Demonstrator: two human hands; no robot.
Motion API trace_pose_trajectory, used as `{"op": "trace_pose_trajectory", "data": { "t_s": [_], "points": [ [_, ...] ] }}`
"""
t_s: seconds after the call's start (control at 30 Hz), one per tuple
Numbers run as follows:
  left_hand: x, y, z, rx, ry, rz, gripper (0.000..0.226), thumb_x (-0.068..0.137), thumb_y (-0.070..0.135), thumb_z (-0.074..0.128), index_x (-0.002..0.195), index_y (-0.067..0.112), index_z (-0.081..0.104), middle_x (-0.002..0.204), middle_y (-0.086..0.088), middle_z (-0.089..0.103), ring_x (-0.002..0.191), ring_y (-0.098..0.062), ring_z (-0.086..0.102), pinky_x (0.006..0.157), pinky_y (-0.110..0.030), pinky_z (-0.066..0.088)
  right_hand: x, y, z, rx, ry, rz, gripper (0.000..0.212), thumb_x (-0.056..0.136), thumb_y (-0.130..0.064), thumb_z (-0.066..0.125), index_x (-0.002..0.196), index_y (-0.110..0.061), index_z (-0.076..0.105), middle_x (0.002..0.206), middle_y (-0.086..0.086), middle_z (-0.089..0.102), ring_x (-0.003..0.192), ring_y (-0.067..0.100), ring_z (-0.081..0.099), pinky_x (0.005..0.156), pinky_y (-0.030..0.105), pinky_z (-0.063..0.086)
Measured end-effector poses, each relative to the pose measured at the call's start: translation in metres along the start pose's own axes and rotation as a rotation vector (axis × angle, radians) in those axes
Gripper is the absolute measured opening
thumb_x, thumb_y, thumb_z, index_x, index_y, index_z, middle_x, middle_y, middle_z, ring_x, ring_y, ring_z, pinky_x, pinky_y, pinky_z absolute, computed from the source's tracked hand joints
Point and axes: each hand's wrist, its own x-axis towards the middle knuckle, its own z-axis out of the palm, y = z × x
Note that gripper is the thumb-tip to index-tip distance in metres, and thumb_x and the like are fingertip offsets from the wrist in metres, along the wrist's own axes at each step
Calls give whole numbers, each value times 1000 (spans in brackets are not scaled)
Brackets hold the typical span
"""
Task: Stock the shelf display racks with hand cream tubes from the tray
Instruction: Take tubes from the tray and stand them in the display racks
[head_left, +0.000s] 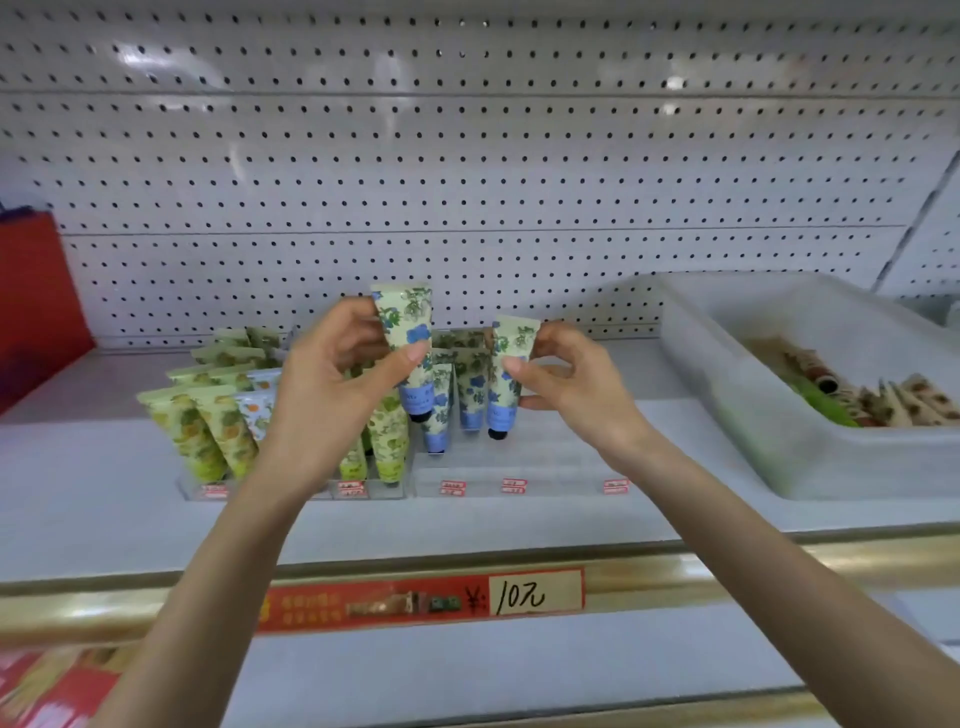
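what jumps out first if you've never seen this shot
Two bare hands meet mid-frame: the left hand pinches a blue-flowered tube upright, the right hand holds a second tube at a clear rack. Green tubes stand packed to its left, and a white tray of more tubes sits far right.

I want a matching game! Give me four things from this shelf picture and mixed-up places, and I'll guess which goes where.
Things:
1. tray
2. green tubes
3. higher blue tube
4. lower blue tube

Places:
a. pinched by the right hand
b. standing in the left rack
c. held by the left hand
d. at the right end of the shelf

Pairs: 1-d, 2-b, 3-c, 4-a
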Motion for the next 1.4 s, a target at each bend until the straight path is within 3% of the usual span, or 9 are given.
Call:
{"op": "trace_pose_trajectory", "data": {
  "t_s": [0.2, 0.33, 0.43, 0.6, 0.8, 0.97, 1.07, 1.23, 1.4],
  "points": [
    [-6, -8, -17, 34, 11, 44, 19, 76, 21, 71, 82, 27, 55, 73, 19, 58, 71, 2, 58, 68, -13, 46, 3, 18, 28, -15, 61, -12, 12, 85, -13, 67, 89, -19, 58, 92, 5, 63, 91, 32, 63, 78, 48, 55],
    [-9, -12, -23, 66, 9, 10, 37, 70, 34, 71, 98, 13, 60, 90, 1, 64, 84, -5, 61, 76, -18, 49, 4, 31, 36, -42, 78, -11, 12, 85, -13, 67, 93, -13, 58, 92, 8, 64, 86, 25, 61, 80, 50, 54],
    [-11, -12, -28, 76, 13, -5, 32, 70, 36, 70, 94, 20, 60, 90, 4, 65, 84, -1, 61, 77, -20, 48, 2, 37, 41, -85, 45, -16, 12, 85, -13, 66, 94, -15, 58, 88, -2, 64, 82, 16, 61, 81, 45, 55],
    [-15, -14, -30, 83, 27, -35, 35, 70, 35, 71, 97, 16, 60, 91, 2, 65, 86, -4, 62, 85, -35, 49, 2, 45, 44, -167, 47, -37, 28, 86, -17, 66, 109, -3, 58, 99, 10, 66, 83, 12, 62, 80, 40, 55],
    [-20, -17, -34, 47, 39, -65, 33, 67, 37, 70, 92, 21, 57, 86, 6, 60, 80, 1, 60, 73, -21, 48, 4, 46, 43, -207, 28, -53, 31, 87, -18, 64, 114, -5, 57, 103, 4, 65, 93, 18, 62, 84, 40, 55],
    [-23, -18, -37, 44, 33, -62, 38, 68, 34, 72, 96, 12, 58, 89, 0, 62, 79, -1, 60, 73, -22, 49, 1, 45, 40, -225, 22, -66, 31, 85, -17, 66, 114, -8, 56, 103, 0, 64, 93, 15, 61, 87, 39, 53],
    [-24, -16, -38, 35, 32, -61, 36, 68, 33, 72, 95, 14, 58, 88, 0, 61, 77, 1, 59, 70, -17, 48, 0, 44, 38, -235, 20, -69, 30, 84, -17, 67, 112, -9, 58, 101, -3, 64, 94, 15, 61, 88, 33, 52],
    [-25, -13, -37, 26, 31, -74, 35, 69, 31, 73, 96, 14, 59, 87, 3, 62, 77, 3, 60, 70, -13, 48, -7, 32, 32, -211, 97, -133, 23, 87, -22, 64, 107, -19, 54, 110, -6, 56, 98, -1, 54, 73, 3, 44],
    [-23, -3, -30, 21, -2, -53, 22, 73, 22, 75, 88, 17, 60, 84, 6, 65, 78, 6, 59, 65, -6, 44, -26, -1, 32, -118, -7, -217, 17, 84, -34, 60, 100, -33, 54, 113, -8, 59, 100, -5, 55, 81, 12, 47]
  ]
}}
